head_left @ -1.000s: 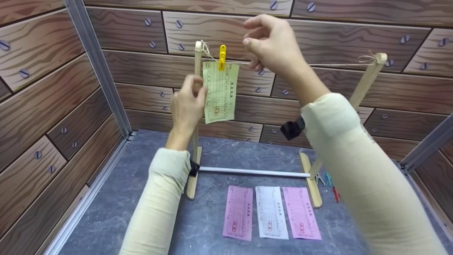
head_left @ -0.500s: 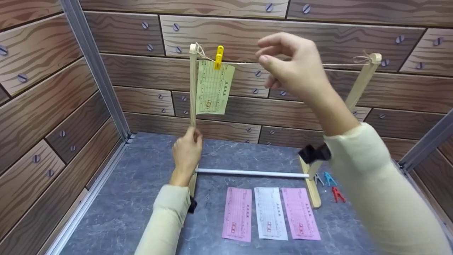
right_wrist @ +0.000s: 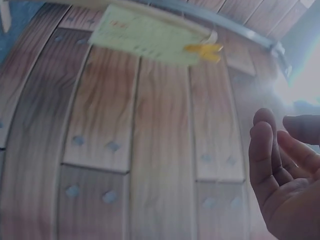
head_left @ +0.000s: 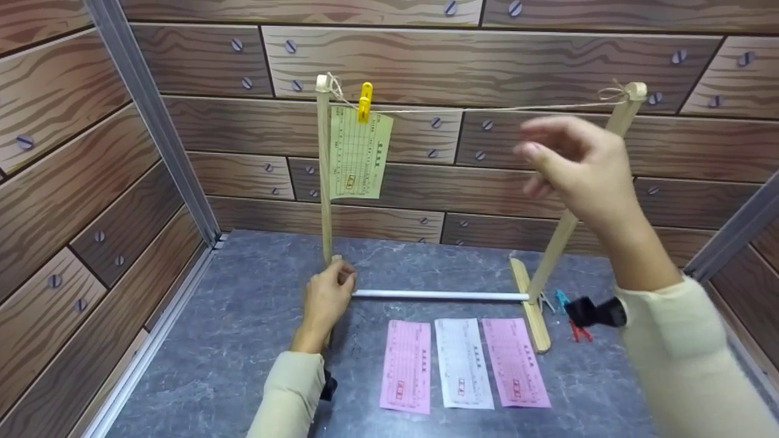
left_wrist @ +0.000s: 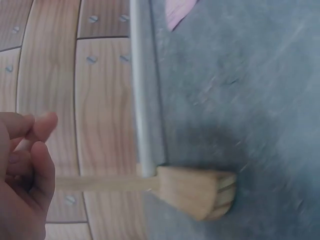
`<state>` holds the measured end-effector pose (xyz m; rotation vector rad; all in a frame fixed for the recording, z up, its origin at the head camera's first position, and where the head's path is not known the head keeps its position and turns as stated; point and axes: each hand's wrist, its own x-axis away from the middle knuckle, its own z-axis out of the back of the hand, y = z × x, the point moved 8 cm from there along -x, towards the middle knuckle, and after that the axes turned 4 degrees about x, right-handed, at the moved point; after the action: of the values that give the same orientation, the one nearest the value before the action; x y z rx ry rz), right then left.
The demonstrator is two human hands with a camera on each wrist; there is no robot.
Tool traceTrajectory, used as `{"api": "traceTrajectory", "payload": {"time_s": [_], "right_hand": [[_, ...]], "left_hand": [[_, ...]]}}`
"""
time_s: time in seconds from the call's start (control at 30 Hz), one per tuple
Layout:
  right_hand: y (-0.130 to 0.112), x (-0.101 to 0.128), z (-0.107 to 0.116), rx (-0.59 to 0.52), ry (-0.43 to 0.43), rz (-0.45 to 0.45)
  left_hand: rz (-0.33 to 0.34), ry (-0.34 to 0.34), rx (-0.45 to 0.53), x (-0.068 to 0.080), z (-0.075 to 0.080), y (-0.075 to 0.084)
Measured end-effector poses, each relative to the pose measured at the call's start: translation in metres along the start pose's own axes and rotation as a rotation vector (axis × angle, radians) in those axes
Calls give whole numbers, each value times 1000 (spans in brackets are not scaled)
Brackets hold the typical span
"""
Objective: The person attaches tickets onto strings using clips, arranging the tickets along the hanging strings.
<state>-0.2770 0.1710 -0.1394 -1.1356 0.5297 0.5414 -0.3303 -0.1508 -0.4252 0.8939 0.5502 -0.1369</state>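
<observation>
Nearest, two pink slips [head_left: 406, 365] and a white slip [head_left: 463, 363] are laid flat on the grey floor [head_left: 243, 328], in front of the wooden drying frame [head_left: 323, 176]. The base of the frame's left post is gripped by the left hand [head_left: 327, 295], fingers curled around it. The right hand [head_left: 578, 167] is held in the air before the frame's right post, fingers relaxed, holding nothing. Farthest, a green slip [head_left: 358, 154] is hung from the frame's string [head_left: 487, 110] by a yellow clothespin [head_left: 364, 101], beside the left post.
</observation>
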Motion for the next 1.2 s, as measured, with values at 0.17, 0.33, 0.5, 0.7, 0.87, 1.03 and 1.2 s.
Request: {"api": "traceTrajectory", "payload": {"time_s": [0.17, 0.33, 0.5, 0.7, 0.87, 1.03, 1.2], "right_hand": [[57, 26, 20, -8, 35, -97], [111, 58, 40, -9, 81, -188], [153, 90, 63, -11, 146, -258], [194, 127, 89, -51, 217, -345], [224, 150, 88, 59, 205, -422], [256, 169, 74, 148, 207, -544], [293, 182, 58, 214, 179, -692]], "left_hand": [[51, -45, 60, 12, -20, -5], [79, -134, 80, 24, -42, -11], [95, -192, 68, 35, -58, -18], [98, -322, 49, 47, -81, -24], [112, -377, 3, 57, -88, -30], [164, -423, 29, 65, -92, -30], [204, -435, 29, 66, -95, -29]]}}
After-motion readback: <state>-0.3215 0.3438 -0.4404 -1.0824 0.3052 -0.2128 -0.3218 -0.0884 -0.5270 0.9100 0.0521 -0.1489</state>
